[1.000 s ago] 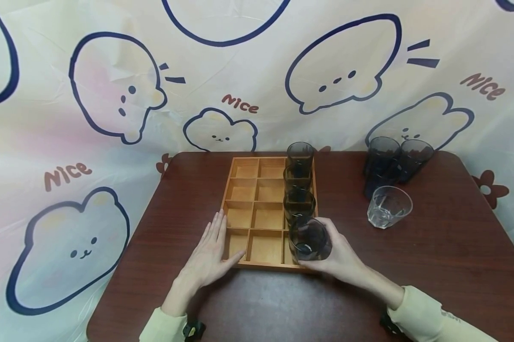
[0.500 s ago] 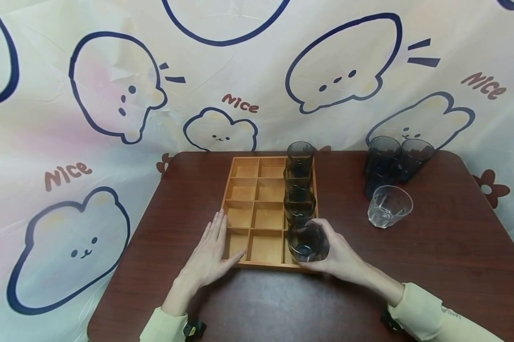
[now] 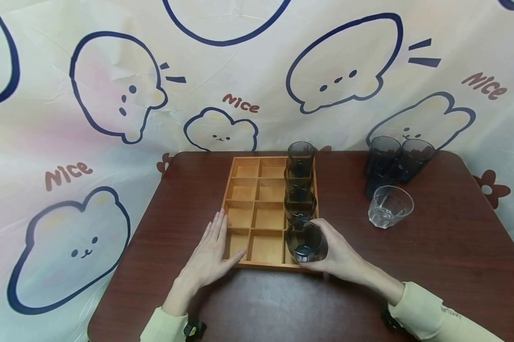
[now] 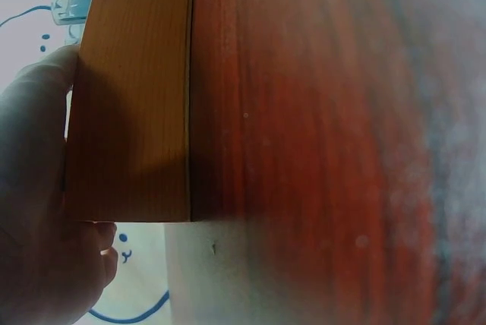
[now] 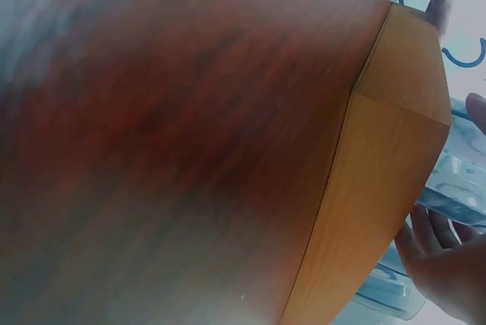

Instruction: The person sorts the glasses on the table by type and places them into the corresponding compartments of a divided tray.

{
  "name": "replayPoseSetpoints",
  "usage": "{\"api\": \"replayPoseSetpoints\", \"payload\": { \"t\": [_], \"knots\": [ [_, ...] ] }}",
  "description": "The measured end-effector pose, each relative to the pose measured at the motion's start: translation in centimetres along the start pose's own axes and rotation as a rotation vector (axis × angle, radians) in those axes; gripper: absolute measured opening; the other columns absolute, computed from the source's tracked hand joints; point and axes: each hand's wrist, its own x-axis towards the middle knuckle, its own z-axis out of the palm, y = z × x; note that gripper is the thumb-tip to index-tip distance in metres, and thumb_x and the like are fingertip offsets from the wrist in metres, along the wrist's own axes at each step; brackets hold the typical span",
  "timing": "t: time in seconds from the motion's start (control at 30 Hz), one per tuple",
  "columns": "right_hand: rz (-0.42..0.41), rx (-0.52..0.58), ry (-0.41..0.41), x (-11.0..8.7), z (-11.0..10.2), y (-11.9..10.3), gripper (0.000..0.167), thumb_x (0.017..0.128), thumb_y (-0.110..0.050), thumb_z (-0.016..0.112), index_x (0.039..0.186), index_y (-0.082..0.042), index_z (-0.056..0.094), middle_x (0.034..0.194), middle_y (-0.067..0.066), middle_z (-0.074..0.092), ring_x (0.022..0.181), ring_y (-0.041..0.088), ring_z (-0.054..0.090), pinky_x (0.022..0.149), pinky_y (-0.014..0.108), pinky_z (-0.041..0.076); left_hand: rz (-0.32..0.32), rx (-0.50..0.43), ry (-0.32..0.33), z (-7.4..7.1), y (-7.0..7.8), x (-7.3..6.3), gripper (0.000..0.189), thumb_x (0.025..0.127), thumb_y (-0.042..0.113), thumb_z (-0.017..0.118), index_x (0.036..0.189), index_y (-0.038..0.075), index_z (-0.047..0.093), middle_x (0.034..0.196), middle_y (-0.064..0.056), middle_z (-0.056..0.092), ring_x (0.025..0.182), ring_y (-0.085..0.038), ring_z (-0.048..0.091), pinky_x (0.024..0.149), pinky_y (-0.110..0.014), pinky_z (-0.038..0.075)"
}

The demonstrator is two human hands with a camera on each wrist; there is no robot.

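Note:
My right hand (image 3: 340, 254) grips a dark tinted drinking glass (image 3: 304, 242) at the front right compartment of a divided wooden tray (image 3: 265, 264). Thumb and fingers curl round its sides; its rim faces up, leaning slightly toward me. In the right wrist view the glass (image 5: 456, 177) shows past the tray's corner, and its base is hidden in the head view. My left hand (image 3: 207, 254) rests along the tray's front left corner, fingers straight against the left side and thumb over the front compartment. Behind the held glass, three more dark glasses (image 3: 299, 202) stand in the right column.
Several dark glasses (image 3: 383, 156) stand close together at the table's back right. A clear faceted glass (image 3: 389, 209) stands in front of them. The dark wooden table (image 3: 445, 237) meets a printed cloth backdrop (image 3: 257, 61) at its far edge.
My right hand and the glass have shifted slightly left over the front right compartment, and the glass has become a little more upright. The left hand and the tray have stayed in place.

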Motion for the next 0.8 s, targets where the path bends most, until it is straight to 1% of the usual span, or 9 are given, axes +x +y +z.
{"api": "replayPoseSetpoints", "payload": {
  "t": [0.1, 0.23, 0.3, 0.37, 0.5, 0.6, 0.67, 0.7, 0.8],
  "knots": [
    [-0.014, -0.037, 0.002, 0.0, 0.0, 0.0, 0.089, 0.068, -0.018, 0.107, 0.143, -0.009, 0.059, 0.135, 0.004, 0.069, 0.123, 0.017, 0.067, 0.107, 0.030, 0.058, 0.000, 0.000, 0.002, 0.0, 0.0, 0.0, 0.111, 0.103, 0.062, 0.065, 0.174, -0.005, 0.012, 0.186, -0.021, 0.004, 0.174, -0.038, 0.011, 0.141, -0.057, 0.019],
    [-0.023, -0.102, -0.025, -0.2, -0.3, -0.2, 0.092, 0.071, -0.022, 0.106, 0.147, -0.008, 0.056, 0.138, 0.004, 0.067, 0.128, 0.019, 0.065, 0.110, 0.040, 0.059, -0.003, 0.000, 0.001, 0.0, 0.0, -0.1, 0.111, 0.103, 0.062, 0.065, 0.174, -0.005, 0.012, 0.186, -0.021, 0.004, 0.174, -0.038, 0.011, 0.141, -0.057, 0.019],
    [-0.011, -0.115, -0.046, -0.4, -0.6, -0.3, 0.094, 0.073, -0.026, 0.105, 0.150, -0.009, 0.054, 0.142, 0.004, 0.066, 0.131, 0.020, 0.064, 0.112, 0.045, 0.058, -0.002, -0.001, 0.002, 0.0, 0.0, 0.0, 0.111, 0.103, 0.062, 0.065, 0.174, -0.005, 0.012, 0.186, -0.021, 0.004, 0.174, -0.038, 0.011, 0.141, -0.057, 0.019],
    [0.023, -0.107, -0.075, -0.5, -1.1, -0.4, 0.097, 0.074, -0.029, 0.104, 0.155, -0.013, 0.051, 0.148, 0.003, 0.064, 0.138, 0.021, 0.062, 0.117, 0.044, 0.054, -0.001, -0.002, 0.003, 0.0, 0.0, 0.0, 0.111, 0.103, 0.062, 0.065, 0.174, -0.005, 0.012, 0.186, -0.021, 0.004, 0.174, -0.038, 0.011, 0.141, -0.057, 0.020],
    [0.067, -0.079, -0.111, -1.0, -2.4, -0.4, 0.104, 0.077, -0.038, 0.102, 0.163, -0.021, 0.045, 0.161, 0.001, 0.057, 0.150, 0.023, 0.054, 0.126, 0.029, 0.043, 0.005, -0.005, 0.007, 0.1, 0.0, 0.0, 0.111, 0.103, 0.062, 0.065, 0.174, -0.005, 0.012, 0.186, -0.021, 0.004, 0.174, -0.038, 0.011, 0.141, -0.057, 0.020],
    [0.049, -0.084, -0.111, -1.5, -3.5, -0.5, 0.105, 0.081, -0.041, 0.099, 0.167, -0.021, 0.042, 0.166, 0.002, 0.053, 0.154, 0.025, 0.051, 0.127, 0.013, 0.030, 0.005, -0.005, 0.006, 0.1, 0.0, -0.1, 0.111, 0.103, 0.062, 0.065, 0.174, -0.005, 0.012, 0.186, -0.021, 0.004, 0.174, -0.038, 0.011, 0.141, -0.057, 0.019],
    [0.039, -0.103, -0.111, -1.8, -4.4, -0.7, 0.104, 0.084, -0.040, 0.096, 0.169, -0.022, 0.039, 0.169, 0.002, 0.050, 0.157, 0.019, 0.047, 0.127, 0.009, 0.026, 0.002, -0.003, 0.005, 0.1, 0.0, -0.1, 0.111, 0.103, 0.062, 0.065, 0.174, -0.005, 0.012, 0.186, -0.021, 0.004, 0.174, -0.038, 0.011, 0.141, -0.057, 0.020],
    [0.029, -0.113, -0.106, -2.0, -4.9, -0.8, 0.104, 0.085, -0.037, 0.096, 0.170, -0.022, 0.038, 0.170, 0.003, 0.049, 0.159, 0.016, 0.044, 0.125, 0.004, 0.021, 0.001, -0.003, 0.004, 0.0, 0.0, 0.0, 0.111, 0.103, 0.063, 0.065, 0.174, -0.005, 0.012, 0.186, -0.021, 0.004, 0.174, -0.038, 0.010, 0.141, -0.057, 0.020],
    [0.013, -0.141, -0.080, -2.2, -6.4, -1.0, 0.104, 0.087, -0.028, 0.095, 0.172, -0.026, 0.035, 0.173, 0.004, 0.046, 0.162, 0.002, 0.035, 0.125, 0.002, 0.017, -0.004, -0.002, 0.001, 0.0, 0.0, 0.0, 0.111, 0.103, 0.063, 0.065, 0.174, -0.004, 0.012, 0.186, -0.020, 0.003, 0.174, -0.038, 0.010, 0.141, -0.057, 0.020]
  ]
}}
